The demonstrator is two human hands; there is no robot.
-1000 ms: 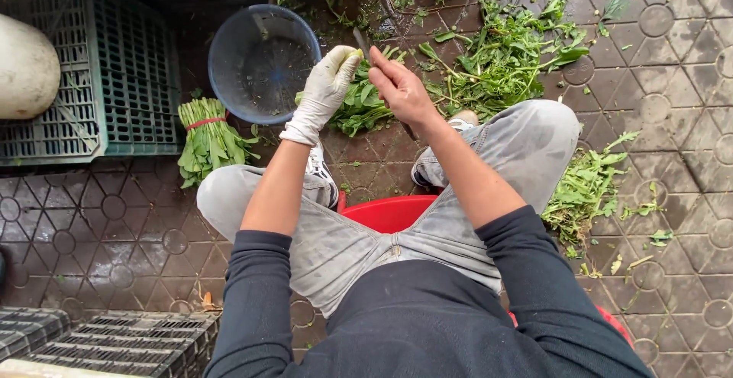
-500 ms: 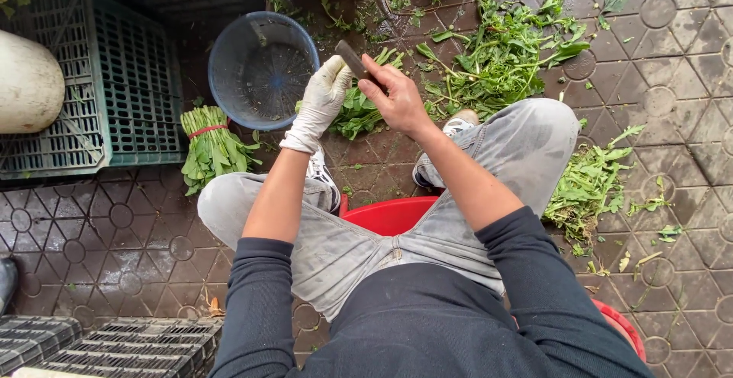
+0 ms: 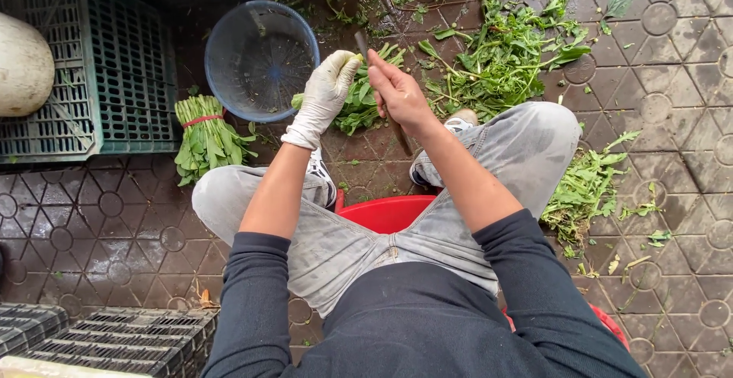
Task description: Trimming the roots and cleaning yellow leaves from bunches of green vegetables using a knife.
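Observation:
My left hand [image 3: 327, 94], in a white glove, holds the stem end of a bunch of green leafy vegetables [image 3: 357, 103] that hangs down over the paved ground. My right hand [image 3: 398, 92], bare, grips a knife [image 3: 362, 43] with its blade pointing up beside the gloved fingertips. Both hands are in front of my knees, close to a blue round basin [image 3: 259, 59].
A tied bundle of greens [image 3: 205, 135] lies left, by a green plastic crate [image 3: 92, 65]. Loose greens [image 3: 510, 56] and trimmings [image 3: 588, 189] are scattered right. I sit on a red stool [image 3: 385, 211]. Dark crates [image 3: 114, 340] stand at lower left.
Both hands have stayed together at the same bunch. The knife has shifted slightly in my right hand, with its blade now pointing upward beside the glove.

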